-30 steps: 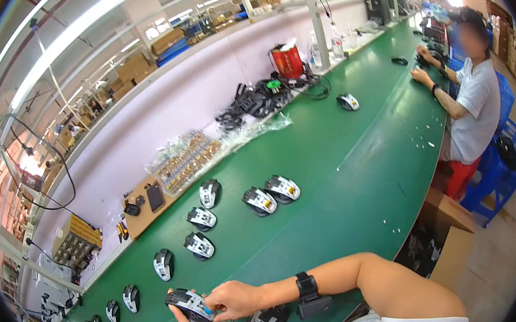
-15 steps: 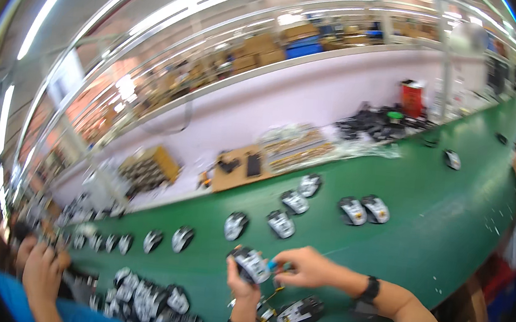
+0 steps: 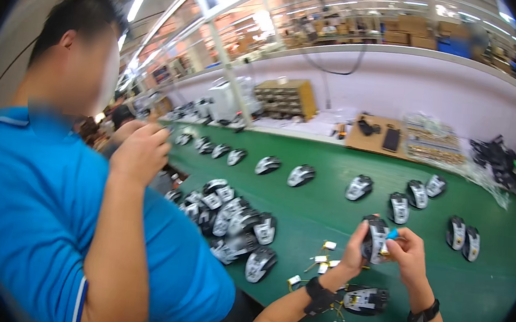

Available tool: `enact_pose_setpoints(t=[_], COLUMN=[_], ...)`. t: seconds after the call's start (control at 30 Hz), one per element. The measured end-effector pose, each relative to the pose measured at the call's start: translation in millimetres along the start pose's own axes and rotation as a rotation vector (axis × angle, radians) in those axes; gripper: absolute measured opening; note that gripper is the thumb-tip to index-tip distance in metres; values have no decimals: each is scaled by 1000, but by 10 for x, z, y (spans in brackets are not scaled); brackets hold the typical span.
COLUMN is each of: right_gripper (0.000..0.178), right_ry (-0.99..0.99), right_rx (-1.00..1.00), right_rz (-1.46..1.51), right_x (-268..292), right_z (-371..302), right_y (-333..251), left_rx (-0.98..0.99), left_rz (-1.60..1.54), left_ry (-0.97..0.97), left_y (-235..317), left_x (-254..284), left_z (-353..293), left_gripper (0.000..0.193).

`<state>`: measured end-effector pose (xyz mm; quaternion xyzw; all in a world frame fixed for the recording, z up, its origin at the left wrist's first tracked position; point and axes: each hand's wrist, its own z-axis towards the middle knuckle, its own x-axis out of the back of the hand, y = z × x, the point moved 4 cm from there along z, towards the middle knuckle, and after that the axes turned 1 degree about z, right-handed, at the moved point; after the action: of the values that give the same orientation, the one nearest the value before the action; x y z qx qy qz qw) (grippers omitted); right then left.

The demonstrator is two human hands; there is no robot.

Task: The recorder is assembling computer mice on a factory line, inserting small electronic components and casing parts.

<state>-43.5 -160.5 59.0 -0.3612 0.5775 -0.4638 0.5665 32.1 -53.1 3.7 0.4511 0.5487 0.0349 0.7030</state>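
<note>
My left hand [image 3: 354,250] is closed around a computer mouse [image 3: 375,235], a black and silver-grey one held up on its side above the bench. Against the mouse's right side, my right hand [image 3: 410,255] pinches a small bright blue piece [image 3: 392,234]; its exact kind does not show. Below my wrists, another mouse [image 3: 366,300] lies on the green bench. Small silver battery packs [image 3: 294,280] with yellow ends and thin wires are scattered to the left of it, some partly hidden by my left forearm.
On my left a person in a blue shirt [image 3: 49,203] sits close, hands raised. Between us lies a heap of mice [image 3: 230,220]. Several mice [image 3: 301,176] stand in a row across the green bench [image 3: 321,210]. Behind are a cardboard sheet [image 3: 368,142] and a yellow-sided rack [image 3: 286,96].
My view has swung left, so the bench shifts rightward and the person in blue comes fully into sight. Both hands still hold the mouse and the blue piece, now closer together.
</note>
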Motion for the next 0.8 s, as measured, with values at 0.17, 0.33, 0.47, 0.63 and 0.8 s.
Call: enact_pose_setpoints(t=[0.17, 0.33, 0.47, 0.63, 0.8], right_gripper=[9, 11, 21, 38, 30], right_ry=[177, 161, 124, 48, 86], right_rx=[604, 638, 654, 595, 722], right_rz=[-764, -849, -1036, -1083, -954], right_x=[-167, -246, -193, -253, -163], right_z=[-93, -105, -152, -108, -96], right_y=[-162, -141, -165, -171, -128], left_rx=[-7, -5, 54, -10, -1], left_rz=[-115, -142, -192, -152, -155], left_ry=[-1, 33, 29, 4, -59], left_y=[68, 69, -58, 98, 94], left_x=[72, 114, 83, 79, 20], left_z=[-7, -12, 43, 19, 37], left_gripper=[48, 47, 46, 50, 52])
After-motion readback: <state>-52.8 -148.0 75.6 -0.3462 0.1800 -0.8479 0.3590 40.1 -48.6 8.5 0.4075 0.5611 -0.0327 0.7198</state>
